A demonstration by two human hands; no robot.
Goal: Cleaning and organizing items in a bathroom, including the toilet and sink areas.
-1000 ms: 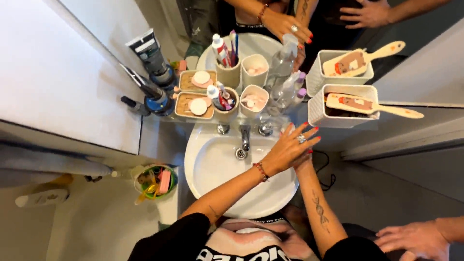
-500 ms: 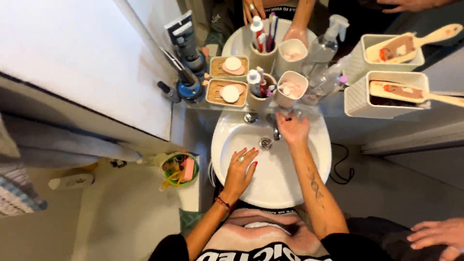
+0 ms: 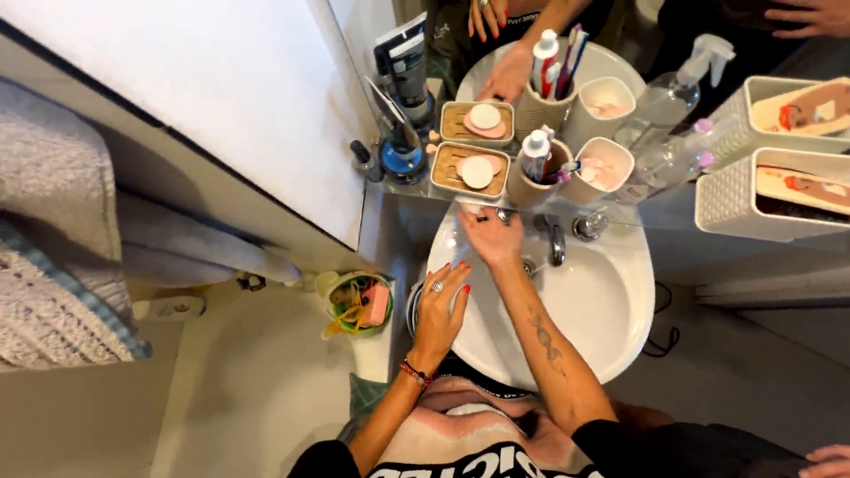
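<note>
Right hand on the left tap knob, left hand resting on the basin rim.

The right hand (image 3: 490, 237) has its fingers closed around the left tap knob (image 3: 501, 213) behind the white sink (image 3: 611, 301); no water shows at the spout (image 3: 555, 243), so turning seems barely begun. The left hand (image 3: 440, 305) lies open and flat on the rim. A crowded shelf (image 3: 416, 190) of cups sits just above; the bowl offers free room.

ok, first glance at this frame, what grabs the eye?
The two hands over the white sink: the right hand reaches to the left tap at the back rim, and the left hand rests on the sink's front-left edge. Behind them, a glass shelf crowded with cups and bottles is doubled in the mirror.
</note>
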